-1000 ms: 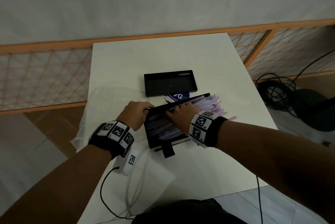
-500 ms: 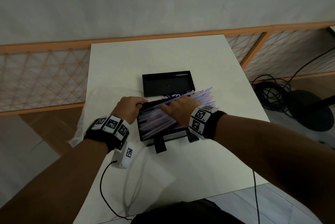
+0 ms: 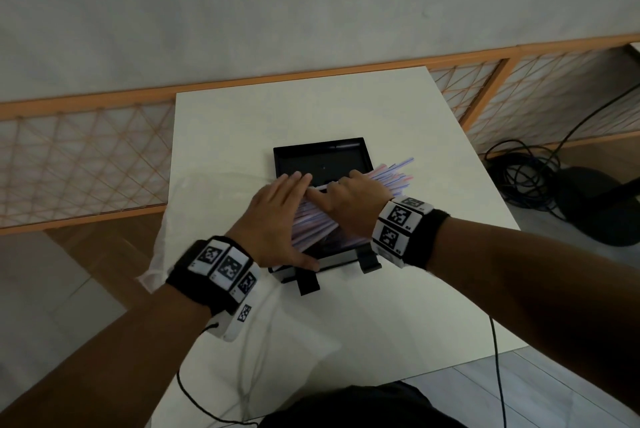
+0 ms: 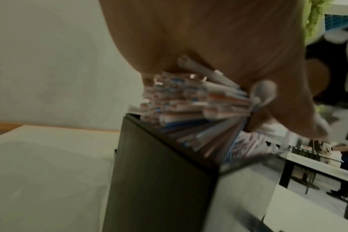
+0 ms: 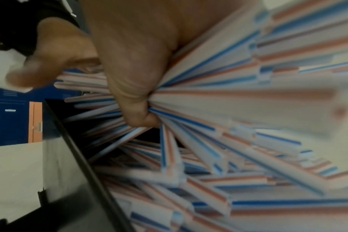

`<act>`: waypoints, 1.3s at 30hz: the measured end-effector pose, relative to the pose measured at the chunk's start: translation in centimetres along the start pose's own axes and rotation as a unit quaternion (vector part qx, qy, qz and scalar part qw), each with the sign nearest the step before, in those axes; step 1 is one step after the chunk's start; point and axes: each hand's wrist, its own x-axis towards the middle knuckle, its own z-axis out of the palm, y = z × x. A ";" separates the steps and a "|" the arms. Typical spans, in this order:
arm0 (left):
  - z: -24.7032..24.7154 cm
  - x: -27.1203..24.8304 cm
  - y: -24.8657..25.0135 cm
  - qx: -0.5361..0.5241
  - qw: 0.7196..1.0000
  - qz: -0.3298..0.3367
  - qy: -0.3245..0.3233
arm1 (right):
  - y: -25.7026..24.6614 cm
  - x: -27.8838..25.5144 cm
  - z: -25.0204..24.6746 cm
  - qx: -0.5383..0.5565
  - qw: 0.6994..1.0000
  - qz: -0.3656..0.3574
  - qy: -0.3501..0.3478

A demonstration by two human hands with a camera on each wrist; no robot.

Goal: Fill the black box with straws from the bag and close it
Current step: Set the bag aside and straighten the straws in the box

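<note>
The black box sits mid-table, heaped with red-and-blue striped straws that stick out past its far right corner. My left hand lies flat on the pile with straight fingers. In the left wrist view its palm presses the straw ends above the box wall. My right hand grips a bunch of straws, fingers curled round them above the box rim. The black lid lies open side up just behind the box.
A clear plastic bag hangs over the table's left edge. The box's two latches stick out toward me. Coiled cables and a black base sit on the floor to the right. An orange lattice rail runs behind the table.
My left hand left the box's left edge and now lies flat on top of the straws. My right hand stays on the straws and has lifted a bunch higher.
</note>
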 end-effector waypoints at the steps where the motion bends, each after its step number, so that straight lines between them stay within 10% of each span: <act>1: 0.4 0.1 0.1 0.002 1.000 -0.004 0.000 | 0.0 -0.1 0.1 0.000 1.000 0.003 0.007; 29: 2.0 1.9 0.4 -0.006 0.996 -0.091 -0.025 | 0.6 -0.9 0.7 0.198 0.979 -0.008 0.050; 33: 1.9 1.5 -0.1 -0.010 0.996 -0.084 -0.022 | 5.0 -2.9 0.6 0.348 0.896 0.180 0.208; 39: 2.2 1.6 -0.3 0.004 0.996 -0.081 -0.031 | 7.4 -4.6 6.2 0.615 0.705 0.352 0.007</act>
